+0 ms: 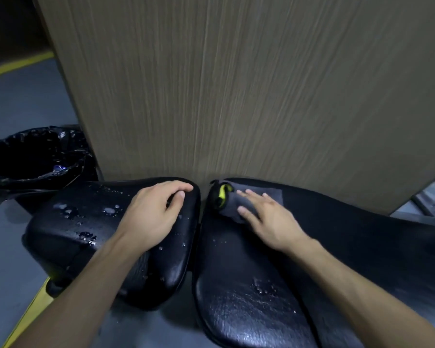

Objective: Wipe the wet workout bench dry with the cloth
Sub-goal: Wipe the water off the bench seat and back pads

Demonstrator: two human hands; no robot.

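Observation:
The black padded workout bench has two parts. Its seat pad [73, 222] on the left carries water drops and small puddles. The longer back pad [241, 297] on the right shows drops near its front end. My left hand [153, 212] rests on the far right part of the seat pad, fingers curled over its edge, holding nothing. My right hand [269, 217] lies flat, fingers spread, pressing a grey cloth [236, 204] with a yellow-and-black part onto the far left end of the back pad.
A tall wood-grain panel [236, 84] stands right behind the bench. A bin lined with a black bag [33, 156] sits at the left. The floor is grey with yellow lines [18, 64]. Metal frame parts [432, 197] show at the far right.

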